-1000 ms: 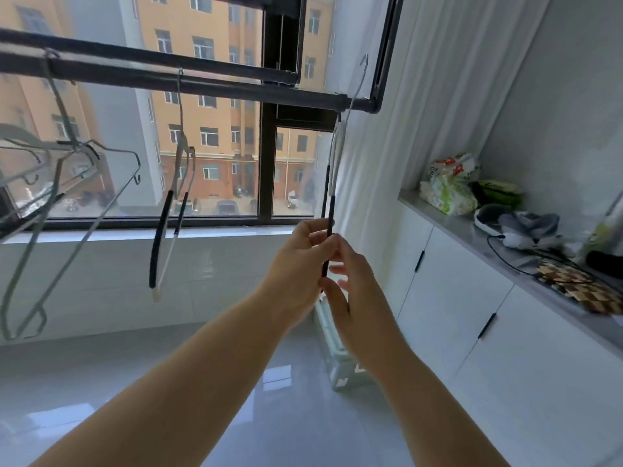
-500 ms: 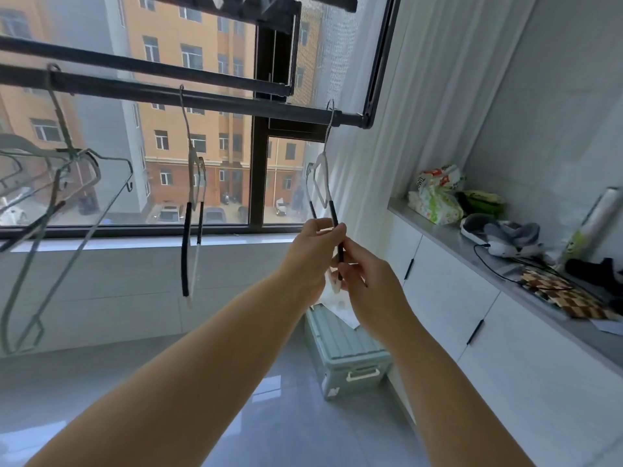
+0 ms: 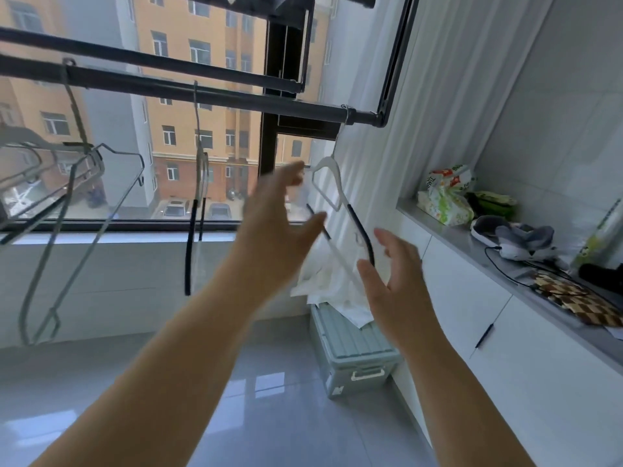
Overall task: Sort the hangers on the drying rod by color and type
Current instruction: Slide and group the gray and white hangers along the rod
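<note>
Drying rod spans the upper frame; the white-and-black hanger now hangs at its right end, centre-right. Left hand and right hand, pinching it a moment ago, are spread empty beside it, so this one seems placed.

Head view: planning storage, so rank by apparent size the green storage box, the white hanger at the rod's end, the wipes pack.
1. storage box
2. white hanger, taller but thin and nearer the camera, so unsure against the box
3. wipes pack
</note>
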Motion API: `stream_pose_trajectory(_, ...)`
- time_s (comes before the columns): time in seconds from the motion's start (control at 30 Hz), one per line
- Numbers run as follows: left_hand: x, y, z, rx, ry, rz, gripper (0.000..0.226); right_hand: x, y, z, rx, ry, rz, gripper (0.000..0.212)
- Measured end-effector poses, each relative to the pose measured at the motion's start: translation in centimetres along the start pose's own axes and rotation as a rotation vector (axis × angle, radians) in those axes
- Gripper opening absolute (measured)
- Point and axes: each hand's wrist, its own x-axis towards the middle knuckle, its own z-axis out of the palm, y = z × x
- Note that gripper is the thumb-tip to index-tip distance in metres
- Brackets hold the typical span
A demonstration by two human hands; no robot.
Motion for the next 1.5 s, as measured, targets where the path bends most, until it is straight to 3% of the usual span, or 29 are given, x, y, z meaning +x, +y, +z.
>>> stream_pose_trajectory(0.1, 1.7, -1.3, -4.4, 0.192, 0.174, 0.036, 0.048, 0.1, -1.9, 0.7, -0.012, 0.101, -0.161, 0.040)
stream_pose_trajectory(0.2, 3.2, -4.4, -6.8, 0.291, 0.171, -0.092, 0.045, 0.7, -3.9, 2.6, 0.059, -0.019, -0.229, 0.037)
stream_pose_trajectory(0.33, 2.8, -8.1, -7.3, 0.121, 0.033, -0.406, 0.039, 1.4, -6.4, 6.7, 0.207, -0.366, -0.173, 0.043)
stream_pose_trajectory(0.4, 2.3, -9.1, -7.1, 0.000, -0.014, -0.451, 0.028, 1.6, -7.5, 8.7, 0.246, -0.482, -0.128, 0.047)
stream_pose_trajectory(0.53, 1.5, -9.6, -6.7, -0.154, -0.063, -0.475, 0.039, 1.6, -8.8, 11.2, 0.327, -0.574, -0.056, 0.041)
stream_pose_trajectory(0.77, 2.2, -9.2, -5.1, -0.239, -0.080, -0.416, 0.028, 1.0, -8.6, 12.5, 0.456, -0.498, 0.064, 0.033)
stream_pose_trajectory(1.07, 3.7, -6.0, 0.2, -0.350, -0.177, -0.334, 0.032, 0.9, -6.1, 7.1, 0.548, -0.281, 0.170, 0.032)
stream_pose_trajectory(1.2, 3.7, -5.6, 2.2, -0.403, -0.170, -0.339, 0.042, 1.1, -4.9, 6.0, 0.542, -0.244, 0.217, 0.036)
stream_pose_trajectory(1.5, 4.4, -5.4, 3.0, -0.396, -0.128, -0.344, 0.043, 2.3, -4.7, 4.9, 0.496, -0.263, 0.229, 0.034)
